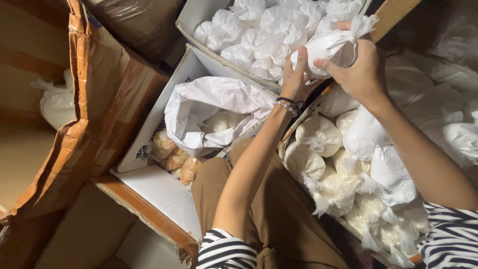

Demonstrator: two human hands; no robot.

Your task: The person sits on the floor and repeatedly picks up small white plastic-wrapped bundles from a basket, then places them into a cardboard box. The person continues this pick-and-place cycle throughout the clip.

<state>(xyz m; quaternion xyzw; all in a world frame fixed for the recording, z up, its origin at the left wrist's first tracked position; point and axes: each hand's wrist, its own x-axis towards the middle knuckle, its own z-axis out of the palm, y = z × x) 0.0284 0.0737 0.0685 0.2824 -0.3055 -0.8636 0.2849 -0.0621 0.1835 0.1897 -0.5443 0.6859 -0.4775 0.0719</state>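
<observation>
Above far box [185,22]: tied white bag [328,47]
Left hand [295,74]: fingers pressed against bag's side
Right hand [361,69]: fingers wrapped round bag; grip seemingly firm

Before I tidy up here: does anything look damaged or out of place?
Yes. The big brown carton on the left is crumpled, its taped edge bent and torn. Both hands, left hand and right hand, hold one tied white bag.
</observation>
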